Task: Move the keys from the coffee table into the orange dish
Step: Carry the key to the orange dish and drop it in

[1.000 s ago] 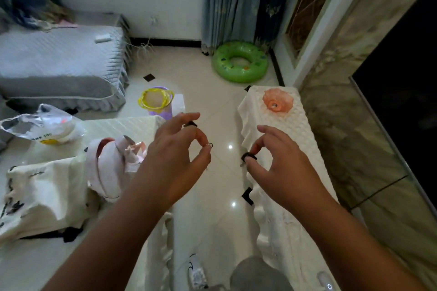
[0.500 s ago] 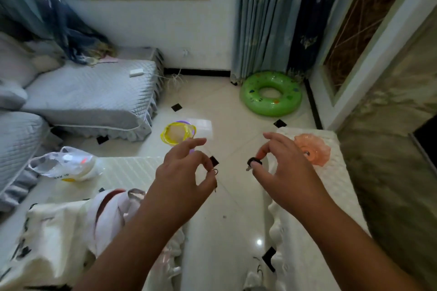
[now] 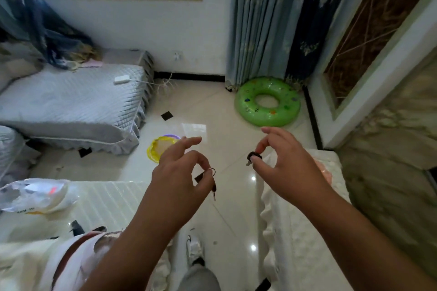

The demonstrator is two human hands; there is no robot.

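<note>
2 keys, 1 per hand, both over floor btwn tables. L hand [image 3: 179,172] pinches ring key [image 3: 212,181]; R hand [image 3: 286,168] pinches black-head key [image 3: 253,157]. 1 orange dish [image 3: 325,171] on R table, mostly hidden behind R hand. 1 green swim ring [image 3: 267,101] beyond.

Both hands are raised over the tiled floor [image 3: 227,215]. The left hand [image 3: 179,179] pinches a ring of keys [image 3: 212,184]; the right hand [image 3: 286,168] pinches a black-headed key [image 3: 253,156]. The orange dish [image 3: 327,173] peeks out at 3 o'clock of the right hand, on the white-covered table [image 3: 300,238].
</note>
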